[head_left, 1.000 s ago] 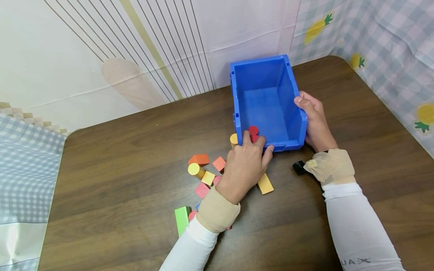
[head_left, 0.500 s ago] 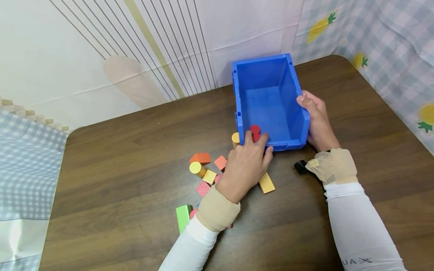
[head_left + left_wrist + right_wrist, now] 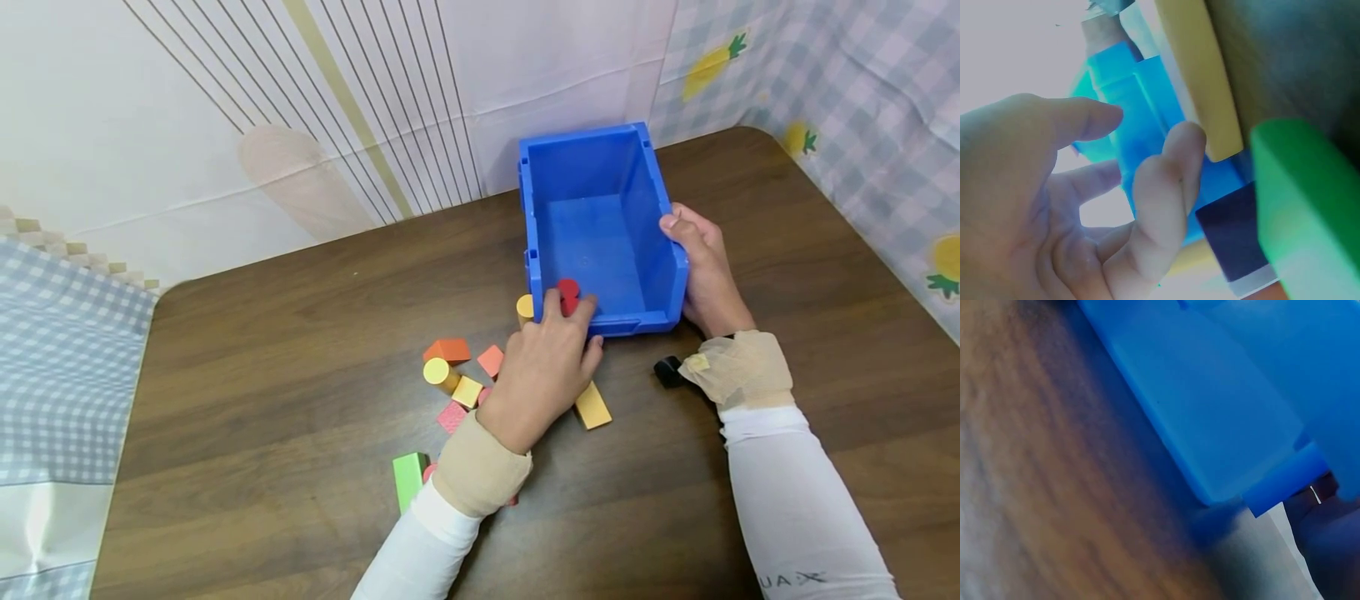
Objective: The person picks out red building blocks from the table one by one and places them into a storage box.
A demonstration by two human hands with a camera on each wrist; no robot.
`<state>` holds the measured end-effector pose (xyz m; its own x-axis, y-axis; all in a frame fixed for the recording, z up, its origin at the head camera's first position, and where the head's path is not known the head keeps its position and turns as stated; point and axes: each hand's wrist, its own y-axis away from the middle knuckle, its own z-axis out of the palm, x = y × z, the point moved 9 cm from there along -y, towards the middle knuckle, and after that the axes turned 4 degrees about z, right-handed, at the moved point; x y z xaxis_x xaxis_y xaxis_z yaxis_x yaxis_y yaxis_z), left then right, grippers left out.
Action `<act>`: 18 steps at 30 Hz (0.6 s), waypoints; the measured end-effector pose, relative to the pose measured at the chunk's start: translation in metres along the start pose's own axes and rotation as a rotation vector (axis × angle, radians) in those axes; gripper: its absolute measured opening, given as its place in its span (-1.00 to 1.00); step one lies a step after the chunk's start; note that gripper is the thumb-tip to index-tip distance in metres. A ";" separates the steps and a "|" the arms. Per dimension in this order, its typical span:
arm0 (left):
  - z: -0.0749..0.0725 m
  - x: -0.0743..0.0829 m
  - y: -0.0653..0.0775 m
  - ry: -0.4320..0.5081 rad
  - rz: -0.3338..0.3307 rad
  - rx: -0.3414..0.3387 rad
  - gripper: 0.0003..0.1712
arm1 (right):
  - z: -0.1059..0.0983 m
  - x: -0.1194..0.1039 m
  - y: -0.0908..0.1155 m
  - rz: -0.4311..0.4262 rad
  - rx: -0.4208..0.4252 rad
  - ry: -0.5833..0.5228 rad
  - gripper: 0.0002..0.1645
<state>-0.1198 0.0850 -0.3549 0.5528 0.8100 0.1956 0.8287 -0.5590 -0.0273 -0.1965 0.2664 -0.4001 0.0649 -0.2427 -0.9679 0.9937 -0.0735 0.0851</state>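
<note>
A blue open-front plastic bin (image 3: 592, 242) stands at the back of the table. My right hand (image 3: 701, 262) grips its right wall, thumb over the upper edge. At the bin's low front lip is my left hand (image 3: 543, 358), two fingers hooked over it into the bin and the thumb in front. Red round blocks (image 3: 568, 288) lie inside, right by those fingertips. The left wrist view shows the last fingers (image 3: 1157, 200) curled before the blue front. A tan rectangular block (image 3: 592, 407) lies beside the left hand; a yellow cylinder (image 3: 525, 308) stands by the bin's left wall.
Left of the left hand lie an orange triangular block (image 3: 448, 350), a yellow cylinder block (image 3: 437, 372), a yellow cube (image 3: 468, 392), pink blocks (image 3: 452, 417) and a green block (image 3: 408, 477). Patterned cloth (image 3: 375, 100) hangs behind the table (image 3: 285, 400).
</note>
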 end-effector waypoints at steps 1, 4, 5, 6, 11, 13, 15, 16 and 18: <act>-0.001 0.000 0.000 0.002 -0.001 -0.003 -0.43 | 0.000 0.000 0.000 0.002 0.001 0.002 -0.39; -0.004 0.001 0.001 0.001 0.004 -0.020 -0.43 | 0.000 0.001 0.000 0.002 0.003 0.007 -0.39; -0.005 0.002 0.002 -0.003 0.009 -0.028 -0.43 | 0.000 0.000 0.000 0.002 0.003 0.007 -0.39; -0.006 0.002 0.002 -0.010 0.016 -0.035 -0.43 | 0.000 0.000 -0.001 0.002 0.002 0.007 -0.39; -0.011 0.006 0.005 -0.037 0.056 -0.062 -0.43 | -0.001 0.001 0.000 0.010 0.000 0.008 -0.39; -0.013 0.007 0.007 -0.045 0.069 -0.069 -0.43 | -0.001 0.001 0.000 0.016 -0.002 0.011 -0.39; -0.014 0.006 0.010 -0.055 0.078 -0.076 -0.46 | -0.001 0.002 0.001 0.018 -0.004 0.013 -0.40; -0.016 0.006 0.011 -0.061 0.083 -0.074 -0.47 | -0.001 0.002 0.001 0.016 -0.005 0.018 -0.40; -0.019 0.005 0.014 -0.077 0.089 -0.071 -0.50 | -0.001 0.001 0.001 0.008 -0.006 0.024 -0.42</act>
<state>-0.1073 0.0784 -0.3360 0.6312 0.7665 0.1191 0.7694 -0.6381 0.0292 -0.1955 0.2669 -0.4012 0.0753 -0.2197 -0.9727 0.9936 -0.0660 0.0918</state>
